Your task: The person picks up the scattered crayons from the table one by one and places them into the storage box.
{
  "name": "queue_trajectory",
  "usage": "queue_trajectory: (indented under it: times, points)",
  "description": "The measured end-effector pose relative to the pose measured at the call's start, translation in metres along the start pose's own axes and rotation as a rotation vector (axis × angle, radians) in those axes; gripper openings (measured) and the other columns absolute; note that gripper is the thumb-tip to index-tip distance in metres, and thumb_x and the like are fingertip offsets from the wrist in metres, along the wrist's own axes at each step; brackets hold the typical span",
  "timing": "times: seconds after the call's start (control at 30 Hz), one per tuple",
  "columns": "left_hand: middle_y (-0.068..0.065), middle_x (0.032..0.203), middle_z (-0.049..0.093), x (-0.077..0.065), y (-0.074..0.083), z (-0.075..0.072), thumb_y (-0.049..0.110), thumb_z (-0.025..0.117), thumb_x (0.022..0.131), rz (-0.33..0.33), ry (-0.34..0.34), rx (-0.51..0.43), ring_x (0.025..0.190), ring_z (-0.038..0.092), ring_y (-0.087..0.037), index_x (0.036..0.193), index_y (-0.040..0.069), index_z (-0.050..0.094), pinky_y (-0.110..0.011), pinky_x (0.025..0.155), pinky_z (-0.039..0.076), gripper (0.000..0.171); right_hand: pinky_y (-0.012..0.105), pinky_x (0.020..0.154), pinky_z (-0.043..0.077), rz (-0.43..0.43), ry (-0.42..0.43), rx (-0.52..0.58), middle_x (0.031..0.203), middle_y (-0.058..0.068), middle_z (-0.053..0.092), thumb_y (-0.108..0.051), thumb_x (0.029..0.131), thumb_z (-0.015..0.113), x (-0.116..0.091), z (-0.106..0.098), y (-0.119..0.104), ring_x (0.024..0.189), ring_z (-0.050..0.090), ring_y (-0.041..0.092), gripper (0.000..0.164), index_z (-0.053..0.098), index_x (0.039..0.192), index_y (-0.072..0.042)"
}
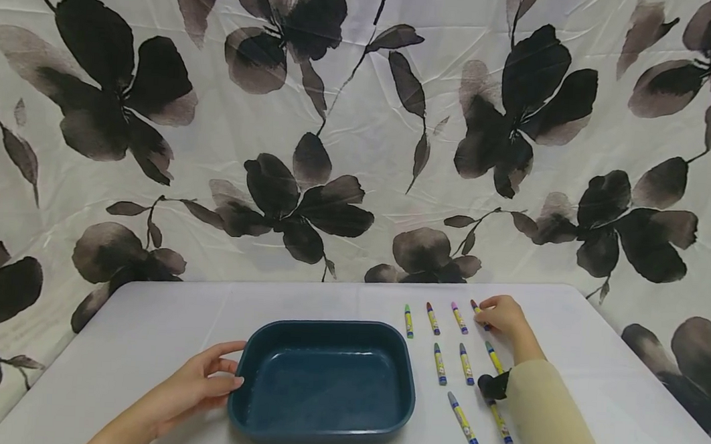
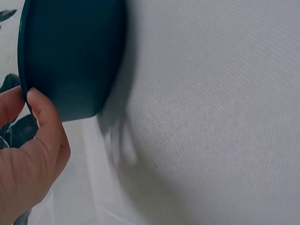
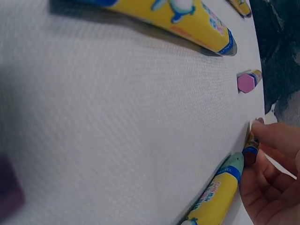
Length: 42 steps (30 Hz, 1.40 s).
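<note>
My left hand [image 1: 193,386] pinches the left rim of a dark blue rectangular tub [image 1: 322,388], thumb and a finger on the rim in the left wrist view. At the far right of the table, my right hand [image 1: 505,318] holds a reddish-brown crayon [image 1: 474,305] between thumb and fingers. In the right wrist view this crayon [image 3: 251,151] is close to the tabletop, its yellow wrapper partly hidden by the fingers. A green-tipped crayon [image 3: 216,194] lies right beside the fingertips, and a pink one [image 3: 246,83] farther off.
Several yellow-wrapped crayons lie in rows right of the tub, among them a light green one [image 1: 408,322], a red one [image 1: 433,318] and a grey-tipped one [image 1: 462,420]. White cloth covers the table [image 1: 175,326]. A floral curtain [image 1: 361,115] hangs behind it.
</note>
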<state>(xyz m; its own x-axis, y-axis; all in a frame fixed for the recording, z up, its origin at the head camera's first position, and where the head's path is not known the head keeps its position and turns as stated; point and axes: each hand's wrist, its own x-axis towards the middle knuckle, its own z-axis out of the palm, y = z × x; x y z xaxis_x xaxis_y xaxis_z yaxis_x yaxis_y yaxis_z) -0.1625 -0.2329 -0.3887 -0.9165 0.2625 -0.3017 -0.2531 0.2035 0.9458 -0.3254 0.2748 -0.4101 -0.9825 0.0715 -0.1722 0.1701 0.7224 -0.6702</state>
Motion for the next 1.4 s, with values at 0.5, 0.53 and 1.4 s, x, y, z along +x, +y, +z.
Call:
queue_trajectory:
  times: [0.5, 0.53, 1.4]
  points:
    - [-0.009, 0.101, 0.044, 0.0, 0.002, 0.001, 0.009, 0.063, 0.087, 0.033, -0.013, -0.018, 0.078, 0.053, -0.016, 0.144, -0.002, 0.017, -0.028, 0.069, 0.048, 0.075, 0.024, 0.057, 0.049, -0.047, 0.017, 0.023, 0.083, 0.014, 0.058, -0.007, 0.084, 0.053, -0.001, -0.005, -0.005, 0.066, 0.054, 0.014, 0.035, 0.055, 0.111, 0.015]
    - [-0.009, 0.101, 0.044, 0.0, 0.002, 0.001, 0.009, 0.063, 0.087, 0.035, -0.015, -0.018, 0.078, 0.053, -0.016, 0.144, -0.002, 0.017, -0.028, 0.069, 0.048, 0.075, 0.024, 0.057, 0.049, -0.037, 0.019, 0.07, 0.084, 0.013, 0.057, -0.007, 0.084, 0.053, -0.001, -0.006, -0.006, 0.066, 0.053, 0.014, 0.036, 0.054, 0.113, 0.015]
    - [-0.01, 0.102, 0.044, 0.0, 0.005, 0.001, 0.01, 0.063, 0.088, 0.013, -0.009, -0.019, 0.08, 0.052, -0.016, 0.144, -0.003, 0.016, -0.029, 0.069, 0.048, 0.074, 0.017, 0.06, 0.049, 0.072, -0.227, 0.946, 0.077, 0.0, 0.059, -0.003, 0.091, 0.054, -0.038, -0.025, -0.059, 0.064, 0.059, 0.008, 0.011, 0.055, 0.099, -0.01]
